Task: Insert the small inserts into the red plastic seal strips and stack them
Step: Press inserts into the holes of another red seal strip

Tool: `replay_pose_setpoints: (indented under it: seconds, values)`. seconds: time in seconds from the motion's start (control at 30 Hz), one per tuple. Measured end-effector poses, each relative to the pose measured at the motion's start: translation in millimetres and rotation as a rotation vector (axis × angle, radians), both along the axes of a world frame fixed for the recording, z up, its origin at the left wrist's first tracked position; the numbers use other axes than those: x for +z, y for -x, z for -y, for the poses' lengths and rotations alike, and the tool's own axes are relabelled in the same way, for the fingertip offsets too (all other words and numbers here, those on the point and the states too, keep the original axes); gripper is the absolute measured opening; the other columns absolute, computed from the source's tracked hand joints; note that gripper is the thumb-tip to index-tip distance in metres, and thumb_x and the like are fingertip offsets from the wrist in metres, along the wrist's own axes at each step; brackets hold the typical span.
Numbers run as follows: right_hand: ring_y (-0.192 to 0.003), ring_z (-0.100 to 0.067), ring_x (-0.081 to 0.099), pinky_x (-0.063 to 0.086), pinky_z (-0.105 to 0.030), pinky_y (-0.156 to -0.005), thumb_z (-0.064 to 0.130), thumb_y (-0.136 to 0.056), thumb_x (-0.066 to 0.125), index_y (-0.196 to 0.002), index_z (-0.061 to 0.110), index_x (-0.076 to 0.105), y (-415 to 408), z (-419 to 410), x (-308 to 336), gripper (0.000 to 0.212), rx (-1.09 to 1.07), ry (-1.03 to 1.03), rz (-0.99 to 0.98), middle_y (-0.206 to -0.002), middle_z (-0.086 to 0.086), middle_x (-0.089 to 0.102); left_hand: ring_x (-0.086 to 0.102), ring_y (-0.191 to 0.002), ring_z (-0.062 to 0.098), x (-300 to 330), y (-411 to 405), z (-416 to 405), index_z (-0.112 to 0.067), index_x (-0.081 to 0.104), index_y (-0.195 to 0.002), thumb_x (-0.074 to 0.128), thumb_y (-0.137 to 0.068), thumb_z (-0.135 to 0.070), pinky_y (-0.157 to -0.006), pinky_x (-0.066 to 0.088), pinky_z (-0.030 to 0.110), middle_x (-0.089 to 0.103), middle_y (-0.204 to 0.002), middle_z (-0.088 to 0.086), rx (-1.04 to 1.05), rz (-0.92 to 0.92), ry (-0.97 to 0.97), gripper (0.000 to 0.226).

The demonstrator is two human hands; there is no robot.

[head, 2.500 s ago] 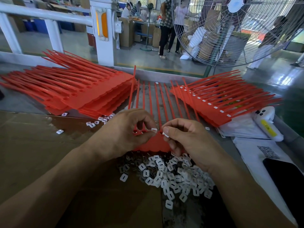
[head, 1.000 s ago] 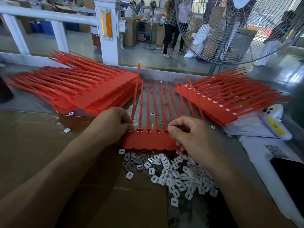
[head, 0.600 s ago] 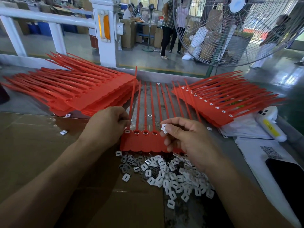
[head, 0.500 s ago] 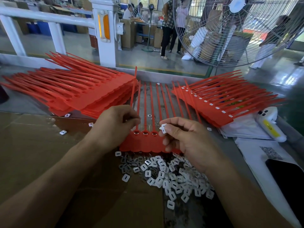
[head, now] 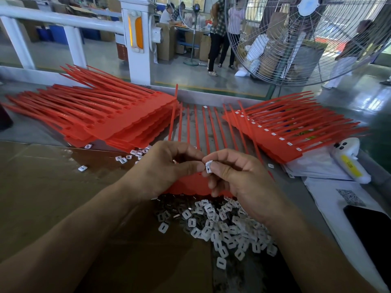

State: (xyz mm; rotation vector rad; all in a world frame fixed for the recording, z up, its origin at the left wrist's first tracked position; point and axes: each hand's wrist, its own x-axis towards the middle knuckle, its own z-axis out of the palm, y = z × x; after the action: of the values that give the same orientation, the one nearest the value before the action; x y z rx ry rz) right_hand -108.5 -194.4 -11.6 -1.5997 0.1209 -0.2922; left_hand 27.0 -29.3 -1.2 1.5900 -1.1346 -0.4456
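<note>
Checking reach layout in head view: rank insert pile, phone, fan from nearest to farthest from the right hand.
From the right hand:
1. Insert pile, on the table just below the hand.
2. Phone, at the table's right edge.
3. Fan, on the floor beyond the table, upper right.

Left hand (head: 167, 166) curled; right hand (head: 234, 176) pinching, fingertips meeting.

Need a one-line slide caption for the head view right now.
Right hand pinches a white insert beside the left hand, above a red seal strip sheet and a pile of loose inserts.
</note>
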Motion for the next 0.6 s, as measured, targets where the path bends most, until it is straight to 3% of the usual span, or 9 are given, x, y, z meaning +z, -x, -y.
replay_pose_setpoints:
  seconds: [0.07, 0.13, 0.27, 0.47, 0.6]
  values:
    - [-0.077, -0.018, 0.068, 0.056, -0.029, -0.066, 0.020, -0.096, 0.064, -0.106, 0.020, 0.077, 0, 1, 0, 0.016, -0.016, 0.000, 0.013, -0.099, -0.013, 0.074, 0.066, -0.074, 0.005, -1, 0, 0, -0.021, 0.078, -0.096, 0.074, -0.089, -0.025, -0.069, 0.049, 0.015, 0.076, -0.089, -0.005, 0.011, 0.086, 0.026, 0.008]
    - [-0.076, -0.018, 0.067, 0.055, -0.029, -0.065, 0.020, -0.096, 0.064, -0.106, 0.019, 0.077, 0, 1, 0, 0.016, -0.032, -0.018, 0.030, -0.097, -0.011, 0.073, 0.064, -0.070, 0.001, -2, 0, 0, -0.025, 0.077, -0.094, 0.074, -0.088, -0.031, -0.066, 0.045, 0.008, 0.074, -0.086, -0.014, 0.040, 0.174, 0.067, 0.009]
    - [-0.074, -0.018, 0.066, 0.055, -0.029, -0.064, 0.021, -0.095, 0.065, -0.104, 0.019, 0.078, -1, 2, 0, 0.016, -0.072, -0.022, 0.044, -0.091, -0.009, 0.072, 0.063, -0.085, 0.015, -4, -4, -1, -0.032, 0.074, -0.093, 0.069, -0.088, -0.046, -0.074, 0.045, 0.016, 0.071, -0.090, -0.014, 0.141, 0.426, 0.097, 0.015]
    - [-0.074, -0.020, 0.066, 0.055, -0.030, -0.065, 0.023, -0.094, 0.066, -0.104, 0.022, 0.078, 0, 2, 0, 0.016, -0.101, 0.005, 0.033, -0.090, -0.012, 0.072, 0.058, -0.087, 0.006, -9, -9, 1, -0.031, 0.071, -0.099, 0.066, -0.091, -0.047, -0.082, 0.044, 0.025, 0.065, -0.094, -0.016, 0.214, 0.697, 0.096, 0.019]
    - [-0.073, -0.019, 0.067, 0.056, -0.029, -0.064, 0.022, -0.095, 0.065, -0.104, 0.021, 0.078, 1, 1, 1, 0.015, -0.114, 0.024, 0.015, -0.091, -0.011, 0.073, 0.057, -0.088, 0.002, -8, -12, -1, -0.030, 0.071, -0.100, 0.069, -0.090, -0.042, -0.084, 0.045, 0.030, 0.064, -0.094, -0.018, 0.241, 0.724, 0.098, 0.016]
